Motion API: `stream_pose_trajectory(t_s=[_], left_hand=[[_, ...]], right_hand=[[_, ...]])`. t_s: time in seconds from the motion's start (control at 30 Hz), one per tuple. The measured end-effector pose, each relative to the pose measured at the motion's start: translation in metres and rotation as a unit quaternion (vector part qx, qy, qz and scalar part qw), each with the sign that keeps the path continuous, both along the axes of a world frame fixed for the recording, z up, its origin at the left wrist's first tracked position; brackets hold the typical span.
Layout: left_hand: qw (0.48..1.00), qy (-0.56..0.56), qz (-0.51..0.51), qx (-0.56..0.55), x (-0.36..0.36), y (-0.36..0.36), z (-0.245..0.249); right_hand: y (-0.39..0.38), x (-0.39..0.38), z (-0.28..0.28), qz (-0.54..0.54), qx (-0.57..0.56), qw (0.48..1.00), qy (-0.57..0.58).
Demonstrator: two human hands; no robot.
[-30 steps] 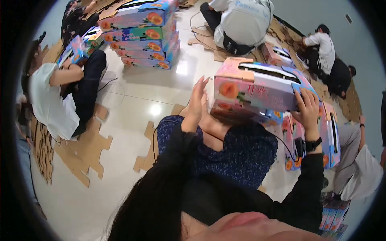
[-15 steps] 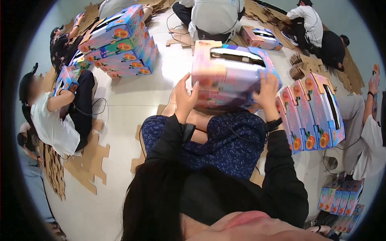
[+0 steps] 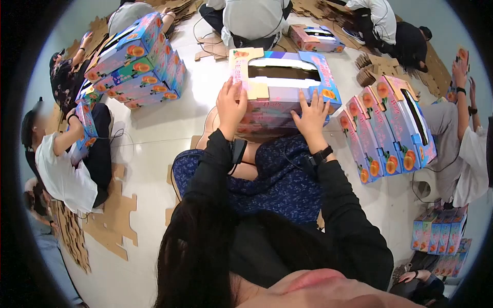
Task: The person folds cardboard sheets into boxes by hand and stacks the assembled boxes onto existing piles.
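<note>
In front of my folded legs stands a colourful carton with peach pictures and a long handle slot along its top. The lower part below it looks like a second carton, though the edge between them is hard to tell. My left hand lies against the carton's left front corner, fingers stretched upward. Flat on the right part of its front rests my right hand, fingers spread. Both hands touch the carton without wrapping round it.
To my right stands a row of similar cartons. A stack of cartons rises at the left. Another carton lies ahead. Flat cardboard pieces cover parts of the floor. Several people sit around, one person close on the left.
The carton has settled and turned squarer to me, its top slot now facing up more plainly. My right hand has shifted from its right side to its front. The view has moved slightly.
</note>
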State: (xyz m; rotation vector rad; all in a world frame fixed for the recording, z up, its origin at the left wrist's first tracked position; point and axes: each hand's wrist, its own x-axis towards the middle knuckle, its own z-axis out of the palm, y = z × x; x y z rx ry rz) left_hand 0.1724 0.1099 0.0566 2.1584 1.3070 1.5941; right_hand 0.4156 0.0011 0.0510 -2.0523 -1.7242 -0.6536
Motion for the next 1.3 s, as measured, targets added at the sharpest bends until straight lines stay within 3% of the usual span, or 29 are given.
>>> stream_pose_trajectory(t_s=[0.1,0.37,0.83,1.3], left_hand=[[0.998,-0.047,-0.046,-0.006,-0.005,0.013,-0.012],[0.999,0.001,-0.043,-0.006,-0.012,0.009,-0.013],[0.993,0.042,-0.094,-0.064,-0.019,0.018,-0.014],[0.991,0.059,-0.116,-0.042,-0.027,0.020,-0.014]], right_hand=[[0.000,-0.008,-0.003,-0.011,0.008,1.000,-0.002],[0.000,-0.001,-0.024,0.024,0.069,0.997,-0.009],[-0.004,-0.005,-0.034,0.027,0.091,0.995,0.006],[-0.011,-0.004,-0.035,0.033,0.086,0.995,0.042]])
